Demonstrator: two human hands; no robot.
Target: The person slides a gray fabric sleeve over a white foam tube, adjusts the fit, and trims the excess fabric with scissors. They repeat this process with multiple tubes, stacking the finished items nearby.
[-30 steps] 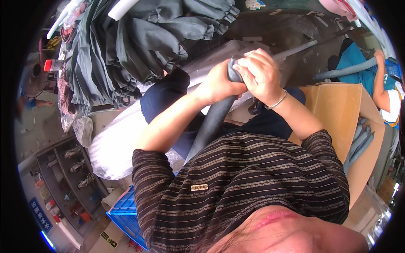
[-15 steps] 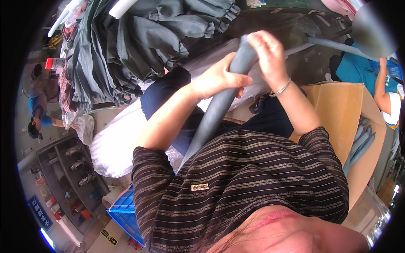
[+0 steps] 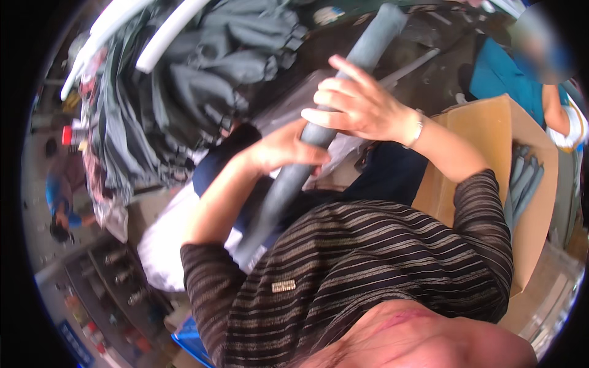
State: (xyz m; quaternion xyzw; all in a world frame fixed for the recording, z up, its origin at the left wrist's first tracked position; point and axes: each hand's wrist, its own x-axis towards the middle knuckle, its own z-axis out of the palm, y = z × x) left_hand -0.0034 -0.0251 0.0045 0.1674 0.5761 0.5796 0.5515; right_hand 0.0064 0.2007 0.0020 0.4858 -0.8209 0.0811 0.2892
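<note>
My hands [image 3: 319, 132] sit close together at the middle of the view, both on the long grey tube [image 3: 307, 165], which runs from about seven o'clock up to one o'clock and bars any straight pass across my lap. At ten to eleven o'clock a heap of grey-green garments [image 3: 184, 92] crowds in, with white tubes [image 3: 165, 30] lying over it. At three o'clock the open cardboard box [image 3: 491, 141] walls off that side, grey pieces [image 3: 521, 184] stacked in it, and another person in a blue top [image 3: 503, 80] sits just beyond at two o'clock. Some room shows at twelve to one o'clock, over the dark floor [image 3: 442, 67] past the tube's far end.
</note>
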